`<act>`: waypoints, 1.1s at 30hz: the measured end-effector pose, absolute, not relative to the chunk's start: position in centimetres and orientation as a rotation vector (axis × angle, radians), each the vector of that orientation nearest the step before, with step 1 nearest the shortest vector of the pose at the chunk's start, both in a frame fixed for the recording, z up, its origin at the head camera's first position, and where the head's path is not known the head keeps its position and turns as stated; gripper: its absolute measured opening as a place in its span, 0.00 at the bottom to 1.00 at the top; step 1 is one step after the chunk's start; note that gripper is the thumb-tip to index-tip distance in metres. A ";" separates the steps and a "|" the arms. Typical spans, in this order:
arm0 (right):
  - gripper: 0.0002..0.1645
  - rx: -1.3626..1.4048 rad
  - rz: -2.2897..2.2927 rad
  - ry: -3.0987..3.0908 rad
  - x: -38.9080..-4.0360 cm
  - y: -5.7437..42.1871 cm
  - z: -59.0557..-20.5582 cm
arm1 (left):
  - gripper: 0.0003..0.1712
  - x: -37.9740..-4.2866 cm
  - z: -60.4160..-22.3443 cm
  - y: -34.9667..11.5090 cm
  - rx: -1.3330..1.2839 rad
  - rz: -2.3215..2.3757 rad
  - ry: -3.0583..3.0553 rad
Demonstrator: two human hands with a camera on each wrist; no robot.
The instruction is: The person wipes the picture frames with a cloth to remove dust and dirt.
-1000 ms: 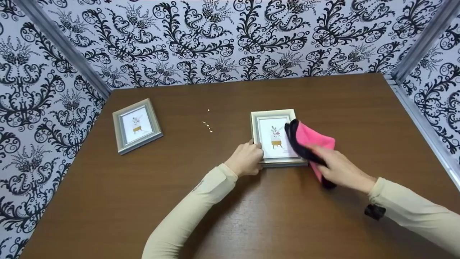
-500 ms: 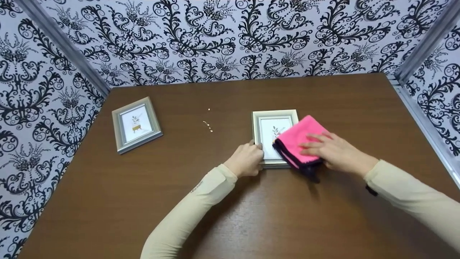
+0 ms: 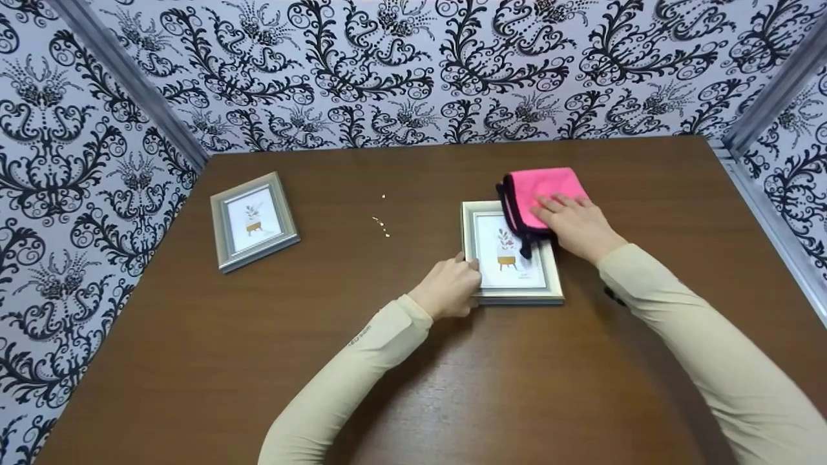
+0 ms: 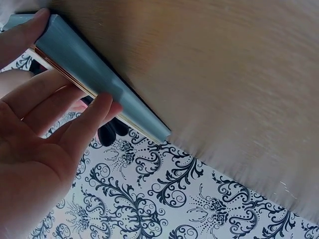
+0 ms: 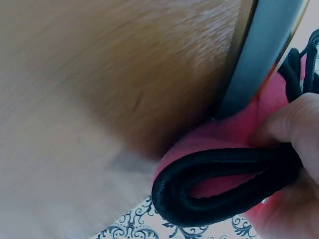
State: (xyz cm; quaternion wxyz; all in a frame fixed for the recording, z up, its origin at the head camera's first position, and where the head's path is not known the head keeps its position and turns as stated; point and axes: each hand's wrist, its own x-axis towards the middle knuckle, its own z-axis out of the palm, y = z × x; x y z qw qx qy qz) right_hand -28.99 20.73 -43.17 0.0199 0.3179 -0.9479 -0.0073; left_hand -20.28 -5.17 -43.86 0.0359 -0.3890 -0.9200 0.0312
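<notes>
A picture frame point(image 3: 554, 278) with a drawing of a potted plant lies on the brown table. My left hand point(image 3: 447, 288) grips its near left corner; in the left wrist view the thumb point(image 4: 25, 37) is at one edge and the fingers point(image 4: 89, 119) lie along another. With my right hand point(image 3: 578, 225) I hold a folded pink cloth point(image 3: 549, 184) with black edging over the frame's far right corner, hiding that corner. The right wrist view has the thumb point(image 5: 294, 119) over the cloth's fold point(image 5: 219, 184), beside the frame's side point(image 5: 259, 55).
A second, similar picture frame point(image 3: 223, 248) lies at the table's left. Small light flecks point(image 3: 381, 225) are on the wood point(image 3: 362, 174) between the two frames. Patterned walls point(image 3: 400, 77) stand behind and at both sides, with a metal rail point(image 3: 769, 219) along the right edge.
My right hand has swept the pink cloth from the frame's near right part up to its far right corner, uncovering the lower picture. The left hand keeps its grip on the corner.
</notes>
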 end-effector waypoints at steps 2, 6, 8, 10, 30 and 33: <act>0.30 0.933 -0.009 -2.983 -29.0 20.4 -43.2 | 0.10 -20.3 -43.9 -5.0 -1.182 0.084 -2.828; 0.30 0.927 0.053 -3.024 -28.1 20.2 -43.2 | 0.09 -20.4 -43.9 -4.7 -1.143 0.040 -2.842; 0.31 0.966 0.077 -3.021 -27.1 20.3 -43.1 | 0.07 -20.3 -44.0 -4.6 -1.138 0.017 -2.842; 0.32 1.003 0.102 -3.016 -25.9 20.4 -43.0 | 0.07 -20.3 -44.1 -4.6 -1.142 0.008 -2.836; 0.23 1.287 0.308 -2.971 -19.8 21.1 -39.5 | 0.10 -20.3 -44.1 -5.1 -1.153 -0.016 -2.818; 0.23 1.197 0.207 -2.974 -20.3 20.3 -40.3 | 0.11 -20.4 -44.0 -5.1 -1.176 0.002 -2.824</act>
